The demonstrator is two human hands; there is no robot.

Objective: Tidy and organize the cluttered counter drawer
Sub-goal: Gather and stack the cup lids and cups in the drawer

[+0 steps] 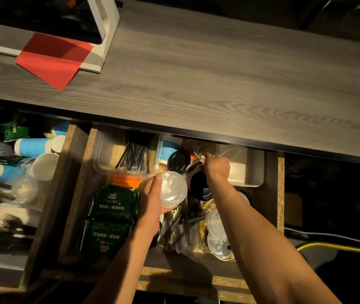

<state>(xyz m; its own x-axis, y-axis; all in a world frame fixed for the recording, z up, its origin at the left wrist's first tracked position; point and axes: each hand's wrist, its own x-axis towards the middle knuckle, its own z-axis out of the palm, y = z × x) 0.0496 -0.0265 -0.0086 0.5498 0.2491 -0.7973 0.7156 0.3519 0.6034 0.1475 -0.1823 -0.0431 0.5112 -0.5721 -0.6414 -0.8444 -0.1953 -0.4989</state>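
Observation:
The open drawer [281, 194] under the counter is full of clutter. My left hand [152, 196] holds a stack of clear plastic lids [173, 189] above the drawer's middle. My right hand [216, 166] reaches toward the back of the drawer with its fingers curled around something small near a clear lid [198, 148]; what it grips is hidden. Black cup lids [178, 160] lie just below that hand. A clear tray [100, 159] holds black stirrers [136, 154]. Green packets [113, 205] are stacked at the left. More clear lids [218, 242] lie at the front right.
A white bin [249, 170] sits at the drawer's back right. A second open drawer [43, 216] to the left holds blue-and-white paper cups [34, 147] and black forks [10, 229]. On the counter [218, 73] lies a red paper [54, 60] by a white stand [106, 25]. A yellow cable [339, 247] runs at the right.

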